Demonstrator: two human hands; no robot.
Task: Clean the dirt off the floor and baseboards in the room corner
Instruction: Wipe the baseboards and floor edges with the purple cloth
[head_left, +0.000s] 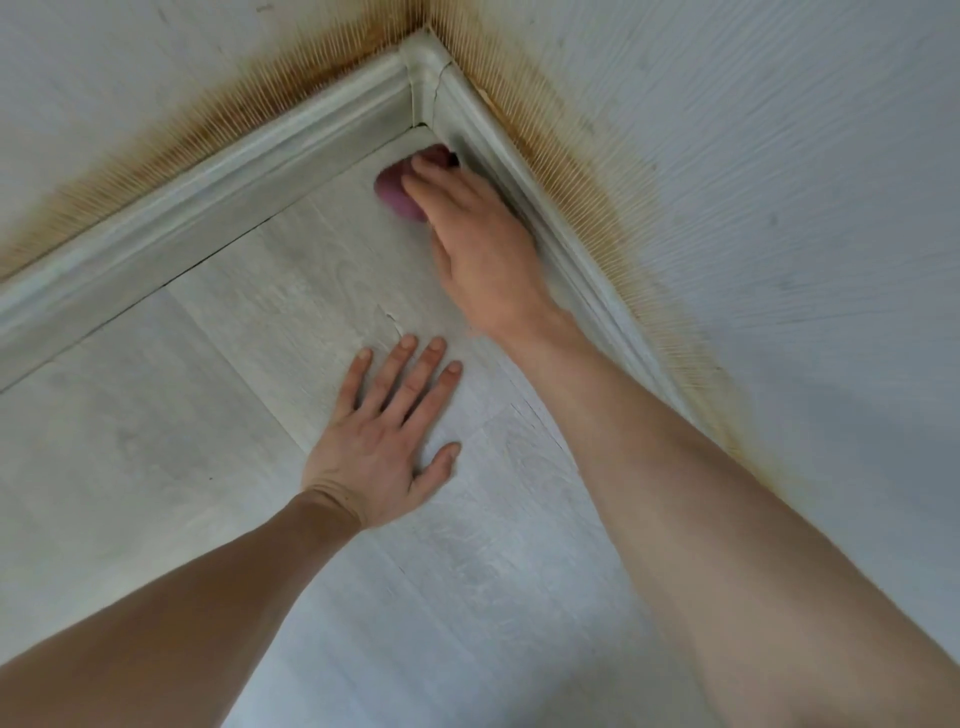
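My right hand (483, 249) reaches into the room corner and presses a pink sponge (397, 195) against the pale laminate floor (234, 322), right beside the right baseboard (524, 171). The hand is blurred and covers most of the sponge. My left hand (384, 441) lies flat on the floor with fingers spread, nearer to me and holding nothing. The left baseboard (208, 208) runs from the corner piece (423, 78) toward the left edge. Both baseboards look greyish and smudged.
Brown-yellow staining (576, 171) runs along the wallpaper just above both baseboards, strongest near the corner. A small chip or crack (389, 319) marks the floor just beyond my left fingertips. Open floor extends to the left and toward me.
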